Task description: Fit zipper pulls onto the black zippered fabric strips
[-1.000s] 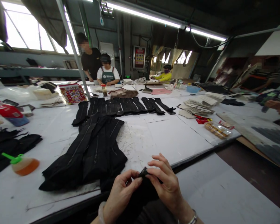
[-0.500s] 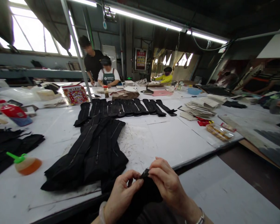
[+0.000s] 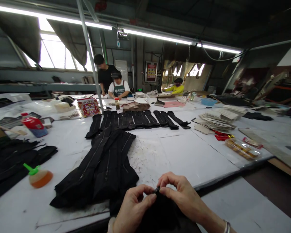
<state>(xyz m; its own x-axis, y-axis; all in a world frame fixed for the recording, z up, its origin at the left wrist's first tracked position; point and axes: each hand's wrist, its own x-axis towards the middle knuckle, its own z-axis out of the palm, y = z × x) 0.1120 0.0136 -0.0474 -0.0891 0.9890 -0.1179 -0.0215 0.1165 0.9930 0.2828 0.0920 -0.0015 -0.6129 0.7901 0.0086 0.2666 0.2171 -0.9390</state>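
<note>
Close to the table's front edge, my left hand pinches a piece of black fabric between thumb and forefinger. My right hand grips the same fabric just beside it, so the fingertips of both hands nearly meet. A small dark bit of it shows between them; its detail is too small to make out. The rest hangs down and merges with the dark area below. Left of my hands lies a pile of black zippered fabric pieces. Behind it runs a row of narrow black zippered strips.
A squeeze bottle with orange liquid and a red bottle stand at left. Stacked pale sheets and a clear pack of food lie at right. Co-workers sit and stand across the white table.
The view has shifted, so the table's things appear lower and further right. My fingertips have drawn closer together on the fabric, and less of the dark bit shows between them.
</note>
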